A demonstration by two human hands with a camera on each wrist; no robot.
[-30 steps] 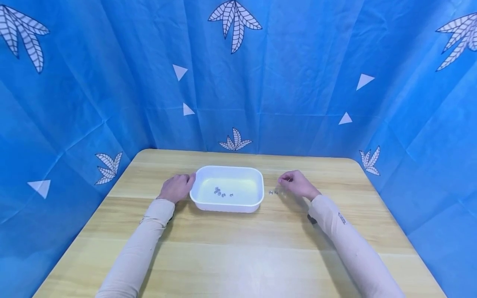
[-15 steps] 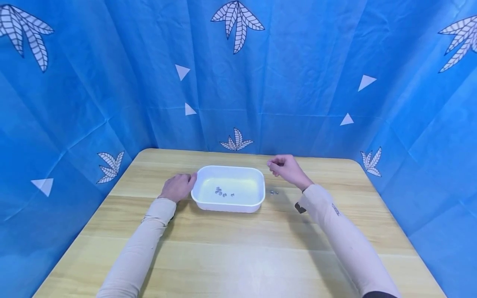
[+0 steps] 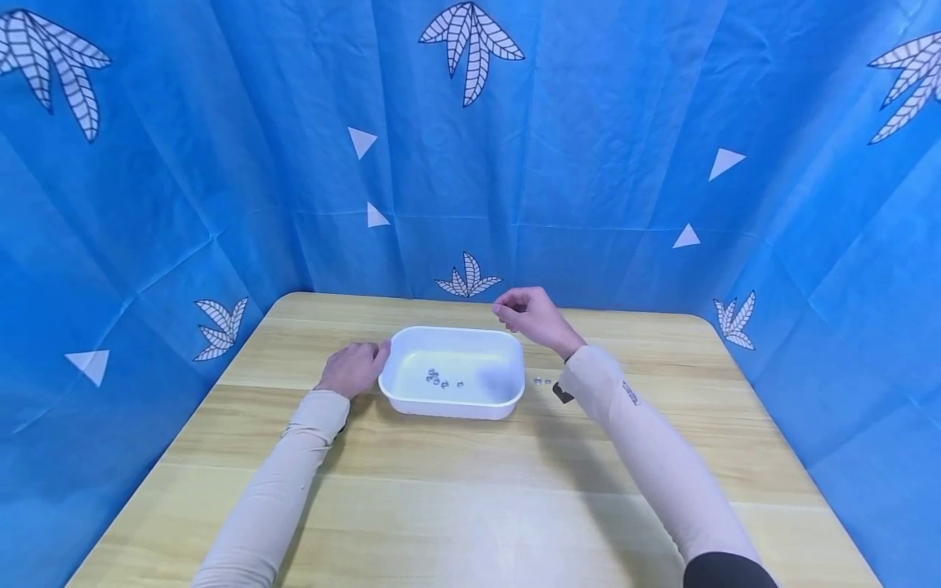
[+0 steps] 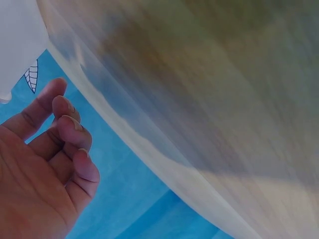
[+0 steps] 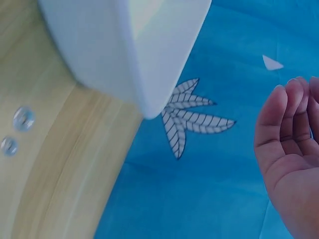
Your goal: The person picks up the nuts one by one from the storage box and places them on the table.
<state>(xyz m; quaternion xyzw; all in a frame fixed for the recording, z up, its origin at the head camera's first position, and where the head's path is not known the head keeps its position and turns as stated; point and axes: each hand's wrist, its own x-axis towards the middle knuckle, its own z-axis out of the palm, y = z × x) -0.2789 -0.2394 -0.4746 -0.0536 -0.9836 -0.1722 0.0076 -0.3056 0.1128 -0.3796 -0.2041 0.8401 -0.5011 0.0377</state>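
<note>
A white plastic basin [image 3: 452,407] sits on the table with several small clear glass beads [image 3: 444,384] in its left half. At its left end is my left hand [image 3: 351,369], with the thumb touching the rim; in the left wrist view the other fingers [image 4: 75,130] are loosely bent, apart from the basin. My right hand [image 3: 535,317] is raised over the basin's far right corner, thumb and forefinger pinched together on what appears to be a small bead, itself hidden by the fingertips. Two more clear beads [image 5: 24,118] lie on the table just right of the basin.
The light wood table [image 3: 456,498] has rounded far corners. A blue curtain [image 3: 603,147] with white leaf and triangle prints hangs behind it and along both sides. Something small and dark [image 3: 562,393] shows under the right cuff.
My right hand has risen from beside the loose beads and moved left, over the basin's far right corner. The left hand and basin stay in place.
</note>
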